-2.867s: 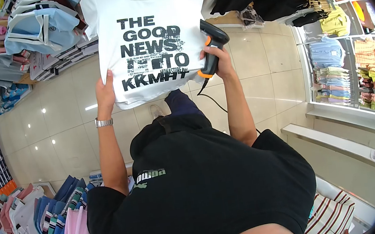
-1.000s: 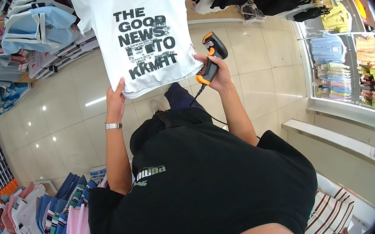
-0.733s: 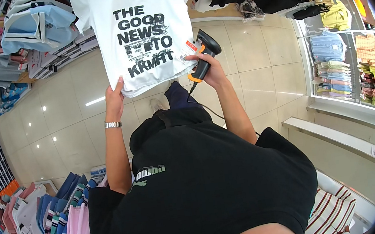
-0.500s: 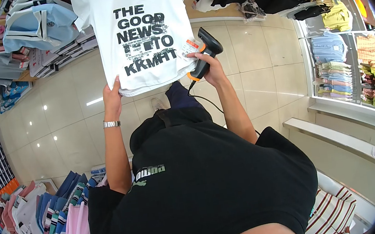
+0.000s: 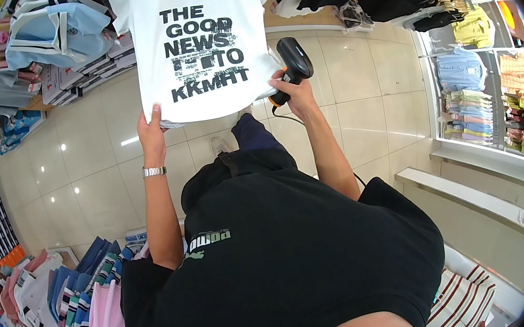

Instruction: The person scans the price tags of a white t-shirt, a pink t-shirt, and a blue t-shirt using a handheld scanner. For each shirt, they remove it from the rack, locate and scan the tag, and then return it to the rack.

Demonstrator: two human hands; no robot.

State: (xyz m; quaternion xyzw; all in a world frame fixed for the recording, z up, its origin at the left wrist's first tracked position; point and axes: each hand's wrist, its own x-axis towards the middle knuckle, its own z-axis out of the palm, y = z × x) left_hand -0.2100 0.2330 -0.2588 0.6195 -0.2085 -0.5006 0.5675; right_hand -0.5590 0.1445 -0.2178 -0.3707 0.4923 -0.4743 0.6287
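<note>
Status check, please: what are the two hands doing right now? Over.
Left hand pinching white T-shirt hem. Right hand gripping barcode scanner beside shirt. Scanner cord trails under right wrist.

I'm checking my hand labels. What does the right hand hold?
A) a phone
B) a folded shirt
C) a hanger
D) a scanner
D: the right hand grips a black scanner with orange trim, beside the hanging shirt whose hem the left hand holds.
</note>
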